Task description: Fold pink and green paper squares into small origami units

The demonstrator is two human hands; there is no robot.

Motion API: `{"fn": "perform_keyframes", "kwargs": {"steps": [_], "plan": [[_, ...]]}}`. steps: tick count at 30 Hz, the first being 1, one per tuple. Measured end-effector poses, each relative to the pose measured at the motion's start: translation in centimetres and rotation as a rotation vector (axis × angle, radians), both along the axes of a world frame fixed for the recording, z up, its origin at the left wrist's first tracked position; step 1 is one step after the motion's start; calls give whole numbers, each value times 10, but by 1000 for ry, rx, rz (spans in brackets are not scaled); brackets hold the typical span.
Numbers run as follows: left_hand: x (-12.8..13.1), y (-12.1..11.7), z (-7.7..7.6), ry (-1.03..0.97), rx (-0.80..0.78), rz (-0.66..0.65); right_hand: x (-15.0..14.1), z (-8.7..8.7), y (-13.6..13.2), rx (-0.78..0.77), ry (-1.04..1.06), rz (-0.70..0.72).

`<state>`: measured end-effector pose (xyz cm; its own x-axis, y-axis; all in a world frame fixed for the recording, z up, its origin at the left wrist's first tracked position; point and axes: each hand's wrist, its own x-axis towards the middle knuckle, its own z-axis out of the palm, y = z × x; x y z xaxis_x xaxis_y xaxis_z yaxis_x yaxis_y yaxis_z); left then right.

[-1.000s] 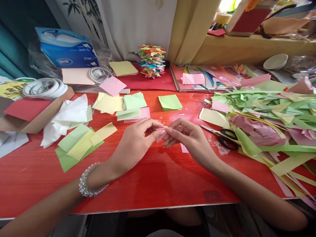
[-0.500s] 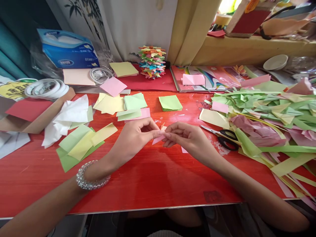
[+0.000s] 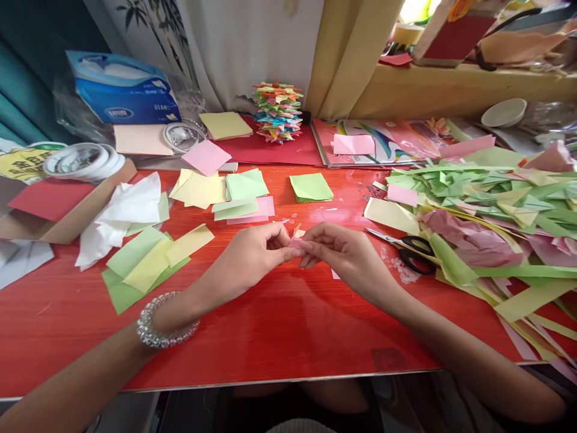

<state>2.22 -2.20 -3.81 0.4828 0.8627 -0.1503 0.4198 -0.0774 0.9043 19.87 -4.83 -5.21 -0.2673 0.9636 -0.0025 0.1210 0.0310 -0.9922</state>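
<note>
Two bare hands pinch a small pink paper piece above the front-middle of a red table
The left hand and right hand are nearly closed, fingertips gripping the paper between them; fingers cover so much that its long axis and pointing direction cannot be told. At far left, an open cardboard box holds a red paper square, with white tape rolls at its back. Scissors lie just beside the right hand, tips towards it
</note>
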Motion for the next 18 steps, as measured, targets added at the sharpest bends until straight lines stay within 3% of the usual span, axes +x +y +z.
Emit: {"fn": "perform_keyframes", "kwargs": {"steps": [10,18], "plan": [[1,0,-2,-162,27,23,1,0,-2,60,-77,41],[-1,1,-1,-76,63,63,-4,0,-1,27,31,-93]]}}
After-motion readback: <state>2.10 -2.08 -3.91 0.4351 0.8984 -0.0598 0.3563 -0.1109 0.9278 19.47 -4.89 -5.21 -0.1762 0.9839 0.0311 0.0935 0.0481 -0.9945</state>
